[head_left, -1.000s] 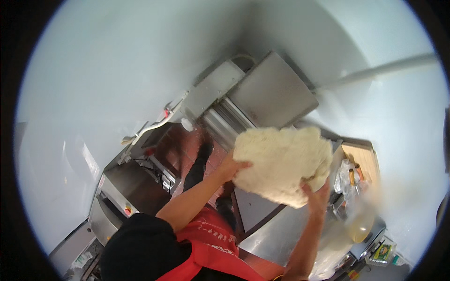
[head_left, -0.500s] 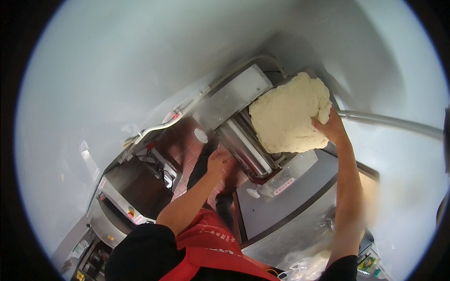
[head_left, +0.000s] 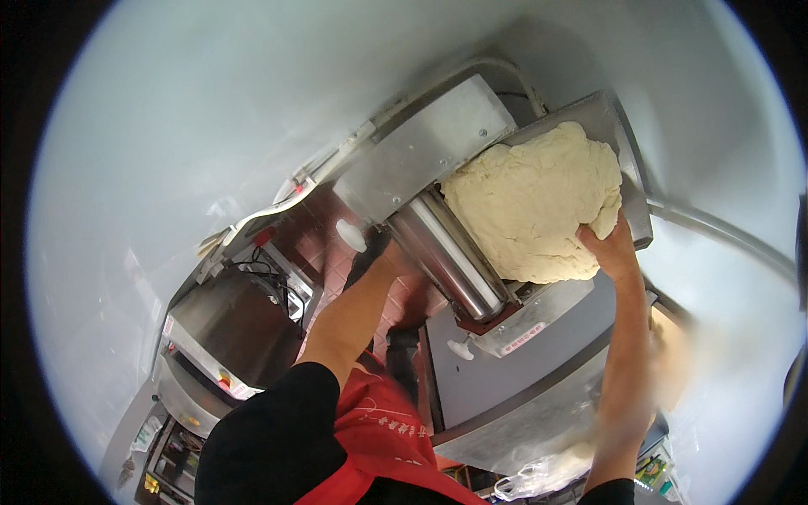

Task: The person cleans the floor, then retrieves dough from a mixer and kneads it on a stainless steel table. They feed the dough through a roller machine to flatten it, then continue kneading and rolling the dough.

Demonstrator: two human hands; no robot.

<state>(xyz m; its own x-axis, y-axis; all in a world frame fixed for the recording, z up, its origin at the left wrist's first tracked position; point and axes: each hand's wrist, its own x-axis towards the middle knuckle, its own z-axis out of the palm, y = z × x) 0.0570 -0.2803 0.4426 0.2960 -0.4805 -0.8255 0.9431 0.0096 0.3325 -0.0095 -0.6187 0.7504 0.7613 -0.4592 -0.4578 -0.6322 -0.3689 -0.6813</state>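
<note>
A large pale slab of dough (head_left: 539, 202) lies on the metal feed tray (head_left: 637, 198) of a dough sheeter, its left edge against the steel roller (head_left: 450, 261). My right hand (head_left: 613, 248) grips the dough's right edge, thumb on top and the other fingers out of sight behind it. On the other side of the machine, my left hand (head_left: 399, 257) reaches in at the roller's lower left side. Its fingers are hidden there, so what they touch does not show.
White knobs (head_left: 351, 236) project from the sheeter's side housings (head_left: 429, 151). A grey worktop (head_left: 505, 370) lies below it. At left stands another steel machine (head_left: 244, 328) with cables. A plastic bag (head_left: 547, 471) sits near the lower edge. White walls (head_left: 210, 109) enclose the corner.
My left hand has moved in from beside the roller to its lower left side, its fingers now hidden. The right hand keeps its hold on the dough. The view has shifted, showing more tray.
</note>
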